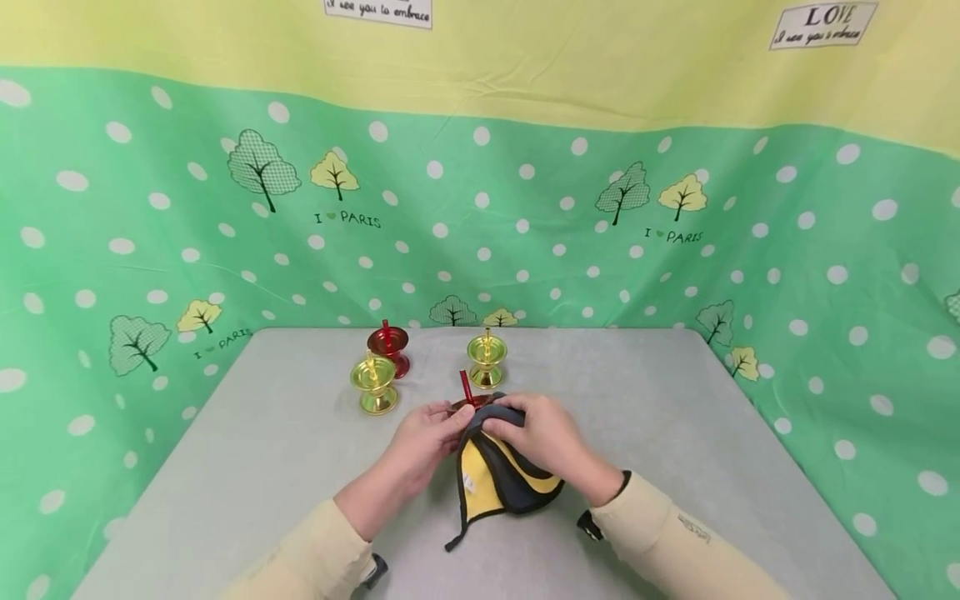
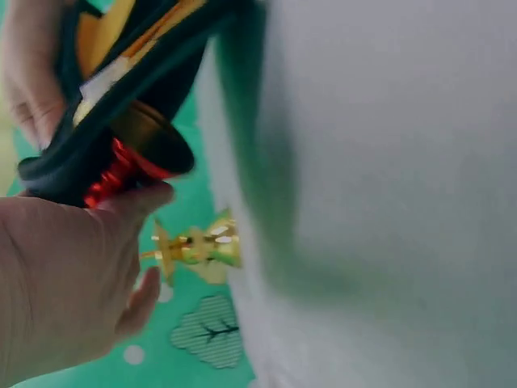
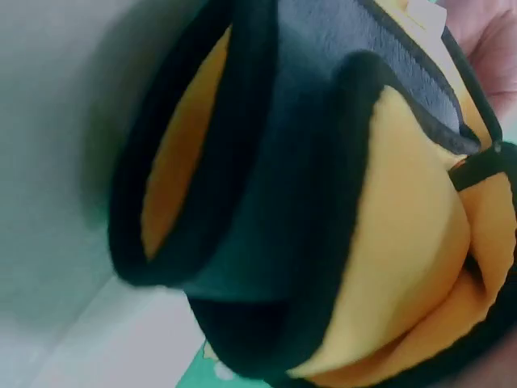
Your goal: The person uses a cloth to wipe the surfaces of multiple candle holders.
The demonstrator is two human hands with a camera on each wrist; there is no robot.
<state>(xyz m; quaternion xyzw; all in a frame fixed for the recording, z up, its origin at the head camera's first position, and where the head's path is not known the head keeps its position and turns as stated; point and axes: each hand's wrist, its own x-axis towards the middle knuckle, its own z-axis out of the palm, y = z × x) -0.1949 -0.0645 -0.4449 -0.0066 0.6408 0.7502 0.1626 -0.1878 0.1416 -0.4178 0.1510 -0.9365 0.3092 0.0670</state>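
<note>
A red metallic candle holder [image 1: 474, 400] with a thin upright stem is between my two hands, partly covered by a cloth. My left hand [image 1: 422, 440] grips this holder from the left; its flared end [image 2: 153, 137] shows past the cloth in the left wrist view. My right hand [image 1: 549, 435] pinches the yellow and dark grey cloth [image 1: 483, 479] with black edging, pressing it against the holder. Folds of the cloth hang toward the tabletop, a white tag on one side. In the right wrist view the folded cloth [image 3: 404, 250] fills most of the picture and hides the holder.
Behind my hands stand a gold candle holder [image 1: 487, 354], another gold candle holder [image 1: 373, 379] farther left, and a second red candle holder [image 1: 388, 343] behind that one. The grey table [image 1: 675, 450] ends at a green dotted curtain [image 1: 525, 275].
</note>
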